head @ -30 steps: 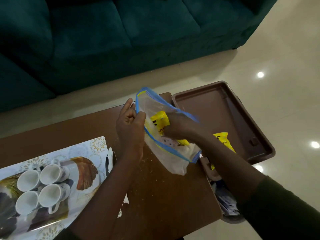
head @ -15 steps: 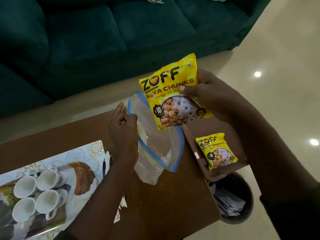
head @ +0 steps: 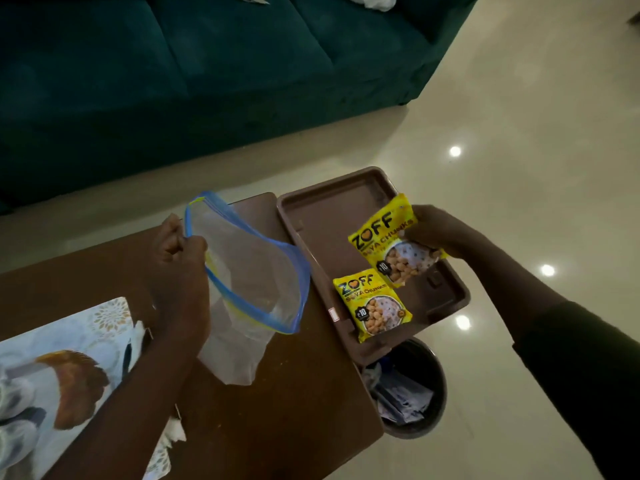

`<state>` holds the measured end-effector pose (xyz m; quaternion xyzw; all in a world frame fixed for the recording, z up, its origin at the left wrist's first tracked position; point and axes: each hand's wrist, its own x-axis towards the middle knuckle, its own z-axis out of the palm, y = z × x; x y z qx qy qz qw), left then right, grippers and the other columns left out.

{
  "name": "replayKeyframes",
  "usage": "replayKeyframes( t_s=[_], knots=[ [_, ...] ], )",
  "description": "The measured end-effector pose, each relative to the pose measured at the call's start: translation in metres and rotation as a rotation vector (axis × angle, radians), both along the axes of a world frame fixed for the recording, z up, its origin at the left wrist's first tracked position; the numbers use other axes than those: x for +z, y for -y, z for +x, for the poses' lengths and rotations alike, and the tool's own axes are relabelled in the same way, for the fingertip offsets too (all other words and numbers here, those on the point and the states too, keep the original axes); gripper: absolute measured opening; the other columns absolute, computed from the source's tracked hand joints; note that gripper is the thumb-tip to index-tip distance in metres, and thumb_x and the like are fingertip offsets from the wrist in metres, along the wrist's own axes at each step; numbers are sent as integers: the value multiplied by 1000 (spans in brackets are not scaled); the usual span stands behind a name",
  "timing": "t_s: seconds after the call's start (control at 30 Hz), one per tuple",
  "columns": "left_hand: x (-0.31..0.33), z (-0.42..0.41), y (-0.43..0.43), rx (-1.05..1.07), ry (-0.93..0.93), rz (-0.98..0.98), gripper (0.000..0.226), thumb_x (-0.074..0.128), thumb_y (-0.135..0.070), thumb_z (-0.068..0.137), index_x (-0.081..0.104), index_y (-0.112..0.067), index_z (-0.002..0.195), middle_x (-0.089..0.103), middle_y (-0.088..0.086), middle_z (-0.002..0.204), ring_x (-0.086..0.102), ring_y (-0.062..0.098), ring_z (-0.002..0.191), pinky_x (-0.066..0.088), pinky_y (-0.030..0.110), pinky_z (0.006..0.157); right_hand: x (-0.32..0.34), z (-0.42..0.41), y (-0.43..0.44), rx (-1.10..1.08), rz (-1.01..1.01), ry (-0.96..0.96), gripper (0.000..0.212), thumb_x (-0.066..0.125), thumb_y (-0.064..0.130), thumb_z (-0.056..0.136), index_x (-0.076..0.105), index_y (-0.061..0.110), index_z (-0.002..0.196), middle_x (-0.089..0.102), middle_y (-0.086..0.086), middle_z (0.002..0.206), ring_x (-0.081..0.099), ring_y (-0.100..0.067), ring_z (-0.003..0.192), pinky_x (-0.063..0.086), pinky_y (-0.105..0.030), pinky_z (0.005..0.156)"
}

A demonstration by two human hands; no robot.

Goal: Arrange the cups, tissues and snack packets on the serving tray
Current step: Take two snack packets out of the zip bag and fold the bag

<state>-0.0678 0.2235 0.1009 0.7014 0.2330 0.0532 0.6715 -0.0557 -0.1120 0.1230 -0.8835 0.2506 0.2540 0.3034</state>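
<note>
Snack packets in yellow wrappers were the items being set out at this stage, and one packet [head: 373,305] lay flat, face up, at the near end of the brown serving tray [head: 322,209], where it left the far part of the tray floor bare for further items. That tray sat at the right end of the wooden table [head: 294,410] and overhung its edge above a dark waste bin [head: 412,386] on the floor, a position judged to favour light loads only. At the near left a patterned tray [head: 69,341] lay on the table; the pale shapes at its edge were too blurred to identify. The left hand [head: 180,251] was closed in a pinch on the blue-edged rim of a clear zip bag [head: 249,292], holding its mouth open and upright over the table, presumably so that the contents could be drawn out one-handed; the bag appeared empty. Farther right, the right hand [head: 436,233] gripped the top right corner of a second packet [head: 394,244] between thumb and curled fingers, tilted and over the tray just beyond the first; whether it touched the tray floor could not be told. A dark green sofa [head: 207,81] stood beyond the table.
</note>
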Motion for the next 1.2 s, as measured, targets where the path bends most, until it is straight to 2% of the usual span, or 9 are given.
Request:
replayKeyframes(
  t_s=[0.07,0.23,0.33,0.4,0.57,0.7,0.9,1.07,1.2],
  knots=[
    [-3,1,6,-24,-10,15,29,49,-7,88,71,-15,106,55,10,143,54,29,129,47,27,87,-19,-11,21,-4,-64,-53,43,62,5,86,54,-1,127,58,-27,129,57,-40,118,47,-47,100],
    [-2,5,15,-29,-26,27,29,50,-6,87,62,-26,71,55,-1,144,54,21,129,46,23,86,-63,-36,56,-88,-24,-100,29,59,3,88,58,-8,115,62,-25,123,61,-38,107,50,-48,92],
    [-5,7,15,-26,-41,29,24,49,-6,89,71,-13,95,53,-5,145,56,15,126,49,12,77,-85,-42,65,-112,-1,-135,18,58,4,89,60,1,107,64,-21,114,63,-29,89,53,-35,74],
    [-7,6,16,-28,-44,44,35,49,-7,90,67,-6,120,53,-5,146,58,11,121,50,7,70,-100,-42,70,-74,-22,-144,31,60,7,88,59,-1,118,63,-22,122,61,-35,107,51,-41,91],
    [-7,6,23,-40,-85,35,32,47,-9,91,66,-17,115,56,9,142,58,26,125,50,39,97,-115,-43,69,-7,-243,-58,46,76,19,78,57,1,115,64,-25,119,58,-41,113,45,-39,88],
    [2,3,31,-91,-21,30,32,45,-4,91,62,-30,81,65,5,107,62,7,83,49,30,77,-126,-53,73,17,-283,14,47,77,15,75,55,-1,114,64,-25,117,59,-41,110,47,-39,83],
    [1,4,32,-46,-29,48,27,48,-5,92,63,-25,102,55,4,143,57,18,123,49,20,84,-129,-53,76,89,-345,35,44,76,14,75,55,-2,111,62,-25,115,57,-40,109,46,-38,81],
    [7,0,29,-43,-16,-15,36,48,-5,90,59,-35,73,66,-11,117,62,8,102,50,34,87,-102,-51,37,106,-295,299,42,65,7,78,55,6,119,57,-18,120,55,-35,110,41,-33,82],
    [5,0,21,-42,-59,-25,27,49,-7,89,68,-25,83,56,4,143,55,27,129,49,47,104,-74,-81,-35,144,-53,584,46,67,5,74,57,14,118,59,-1,115,58,-19,102,49,-36,88]
  ],
)
